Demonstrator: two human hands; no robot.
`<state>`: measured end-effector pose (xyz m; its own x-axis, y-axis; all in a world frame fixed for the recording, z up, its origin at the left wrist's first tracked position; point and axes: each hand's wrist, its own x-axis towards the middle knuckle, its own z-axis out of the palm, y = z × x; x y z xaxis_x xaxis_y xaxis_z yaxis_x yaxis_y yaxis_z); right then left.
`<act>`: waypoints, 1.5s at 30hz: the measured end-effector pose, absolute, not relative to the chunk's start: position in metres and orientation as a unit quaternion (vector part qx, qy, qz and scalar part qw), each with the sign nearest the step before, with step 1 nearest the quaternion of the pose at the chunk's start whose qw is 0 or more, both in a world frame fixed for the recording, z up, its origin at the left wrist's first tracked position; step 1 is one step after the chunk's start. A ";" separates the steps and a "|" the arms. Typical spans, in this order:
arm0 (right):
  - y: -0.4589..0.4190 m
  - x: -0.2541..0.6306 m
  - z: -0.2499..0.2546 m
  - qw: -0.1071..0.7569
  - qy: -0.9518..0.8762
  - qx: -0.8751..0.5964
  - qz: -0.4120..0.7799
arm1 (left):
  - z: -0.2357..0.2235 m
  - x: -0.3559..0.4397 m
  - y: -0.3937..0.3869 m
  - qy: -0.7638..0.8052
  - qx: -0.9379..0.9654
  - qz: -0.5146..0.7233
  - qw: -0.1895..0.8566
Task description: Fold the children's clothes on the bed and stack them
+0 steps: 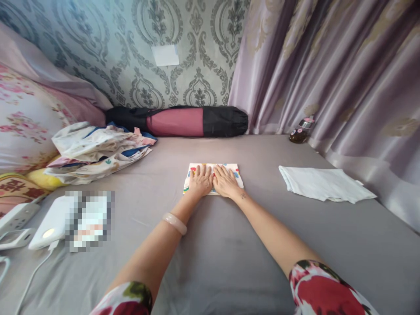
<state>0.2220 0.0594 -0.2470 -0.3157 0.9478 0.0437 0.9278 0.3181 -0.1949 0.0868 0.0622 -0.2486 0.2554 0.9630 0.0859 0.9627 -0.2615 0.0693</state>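
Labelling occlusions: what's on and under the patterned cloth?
On the cloth: the left hand and right hand, laid flat, hiding much of its middle. Grey sheet shows around it; anything directly beneath is covered and can't be seen.

A white, colourfully printed cloth (pixel 187 180) lies flat, folded roughly rectangular.

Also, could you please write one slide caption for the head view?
Left hand and right hand lie side by side on a printed cloth, atop a grey sheet.
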 end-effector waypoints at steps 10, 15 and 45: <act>0.072 0.221 -0.246 0.117 -0.815 -0.566 0.051 | -0.251 0.087 0.077 0.575 0.814 0.083 -0.005; 0.074 0.222 -0.255 0.129 -0.811 -0.568 0.058 | -0.260 0.087 0.079 0.580 0.809 0.092 0.000; 0.077 0.252 -0.257 0.088 -0.800 -0.588 0.072 | -0.266 0.058 0.082 0.613 0.784 0.093 0.017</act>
<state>0.2520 0.0769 -0.2569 -0.2919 0.9548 0.0563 0.9293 0.2970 -0.2196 0.0578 0.0816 -0.2664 0.2310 0.9650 0.1242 0.9586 -0.2476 0.1405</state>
